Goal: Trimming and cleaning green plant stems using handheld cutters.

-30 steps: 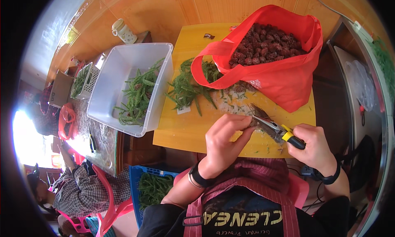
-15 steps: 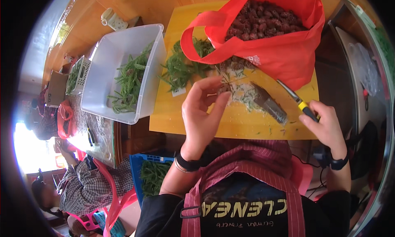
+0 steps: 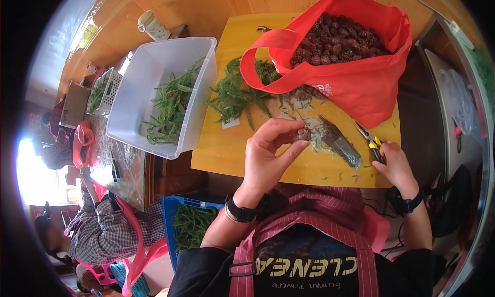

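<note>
Between thumb and fingertips, my left hand (image 3: 268,155) pinches a small brown pine cone (image 3: 303,134) with thin wire on it. My right hand (image 3: 396,168) is wrapped round the yellow-and-black handles of long-nose pliers (image 3: 372,143), whose jaws are parted and point away from me. A plastic-wrapped bundle of thin dark wires (image 3: 341,146) lies between my hands on the yellow tabletop (image 3: 232,163), among green and white scraps. Beyond it stands a red cloth bag (image 3: 361,93) full of dark pine cones (image 3: 337,41). Green artificial sprigs (image 3: 234,93) lie left of the bag.
Left of the tabletop, a clear plastic bin (image 3: 126,108) holds more sprigs with cones (image 3: 172,103). A blue crate (image 3: 169,227) of greenery stands below it. At far left a person in a checked shirt (image 3: 116,227) sits by another table (image 3: 129,181). A white jar (image 3: 153,27) stands behind the bin.
My left hand has moved right with the pine cone, towards the wire bundle. The pliers' jaws have parted, and my right hand is slightly lower and further left. The view has shifted a little.
</note>
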Demonstrator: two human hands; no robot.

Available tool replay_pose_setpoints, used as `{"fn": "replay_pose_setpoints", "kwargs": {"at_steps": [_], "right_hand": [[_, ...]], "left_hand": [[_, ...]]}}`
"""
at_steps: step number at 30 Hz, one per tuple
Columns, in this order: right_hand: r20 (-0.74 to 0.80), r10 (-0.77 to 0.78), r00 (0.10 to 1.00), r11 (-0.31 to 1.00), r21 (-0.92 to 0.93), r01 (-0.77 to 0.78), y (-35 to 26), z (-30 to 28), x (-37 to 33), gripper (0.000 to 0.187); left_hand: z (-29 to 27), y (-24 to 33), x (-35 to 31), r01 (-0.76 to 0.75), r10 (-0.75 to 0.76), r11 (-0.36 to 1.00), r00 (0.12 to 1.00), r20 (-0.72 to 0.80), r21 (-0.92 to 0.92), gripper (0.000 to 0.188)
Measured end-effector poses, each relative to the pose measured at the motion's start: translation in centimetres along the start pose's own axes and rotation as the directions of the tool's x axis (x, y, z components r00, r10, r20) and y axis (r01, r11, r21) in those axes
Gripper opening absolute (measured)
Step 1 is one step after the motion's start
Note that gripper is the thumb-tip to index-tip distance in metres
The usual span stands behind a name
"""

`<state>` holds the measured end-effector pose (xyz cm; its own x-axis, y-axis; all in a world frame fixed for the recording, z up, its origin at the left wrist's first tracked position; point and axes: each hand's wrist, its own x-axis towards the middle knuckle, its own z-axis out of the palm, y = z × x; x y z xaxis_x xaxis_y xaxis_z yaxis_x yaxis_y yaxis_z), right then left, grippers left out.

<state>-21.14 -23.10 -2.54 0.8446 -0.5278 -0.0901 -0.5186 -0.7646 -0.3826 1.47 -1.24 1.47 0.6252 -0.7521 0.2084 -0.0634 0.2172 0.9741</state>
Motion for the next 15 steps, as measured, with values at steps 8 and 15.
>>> {"fn": "replay_pose_setpoints", "kwargs": {"at_steps": [8,15], "right_hand": [[-0.167,-0.185,0.968,0.929,0.291,0.228,-7.3,-4.3,1.6,0.016],[-0.092,-0.249,0.964,0.583,0.781,0.225,-12.6,-2.1,3.5,0.028]], "left_hand": [[0.4,-0.1,0.1,0.025,-0.023,0.998,0.999,0.03,-0.062,0.03],[1.6,-1.3,-0.3,-0.004,0.009,0.995,0.998,0.058,-0.096,0.029]]}}
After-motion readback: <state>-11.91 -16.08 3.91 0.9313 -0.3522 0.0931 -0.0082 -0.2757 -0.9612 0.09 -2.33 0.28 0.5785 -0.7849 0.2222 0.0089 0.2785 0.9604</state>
